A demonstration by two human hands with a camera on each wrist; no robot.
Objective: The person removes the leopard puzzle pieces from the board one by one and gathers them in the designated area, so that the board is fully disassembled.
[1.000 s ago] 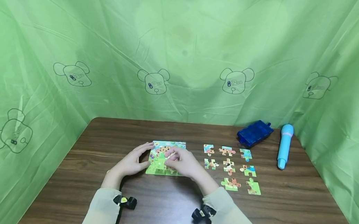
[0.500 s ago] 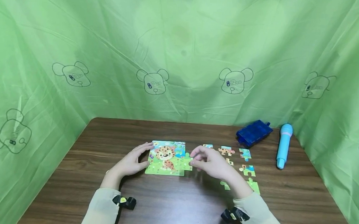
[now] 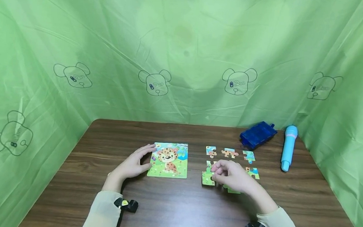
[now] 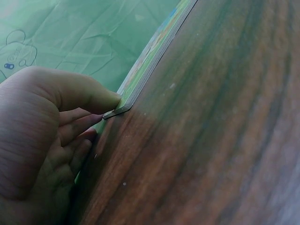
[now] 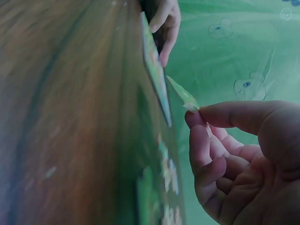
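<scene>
A square jigsaw puzzle [image 3: 168,158] with a spotted leopard cub lies flat on the table. My left hand [image 3: 135,163] rests along its left edge, fingers fairly straight, thumb lower down. In the left wrist view the thumb tip touches the corner of the puzzle board [image 4: 140,80]. To the right, my right hand [image 3: 234,175] pinches a green puzzle piece [image 3: 208,178] between thumb and fingertips. The right wrist view shows this green piece [image 5: 183,93] tilted and raised above the table, its end between thumb and index finger.
Loose puzzle pieces [image 3: 229,152] lie in rows on the right, some hidden under the right hand. Behind them are a blue translucent case [image 3: 258,134] and a light-blue toy microphone [image 3: 288,148]. A green printed curtain [image 3: 185,57] surrounds the wooden table [image 3: 169,204].
My right hand has lifted a green piece off the puzzle and carried it right toward the loose pieces. The full leopard picture is uncovered. My left hand has stayed in place.
</scene>
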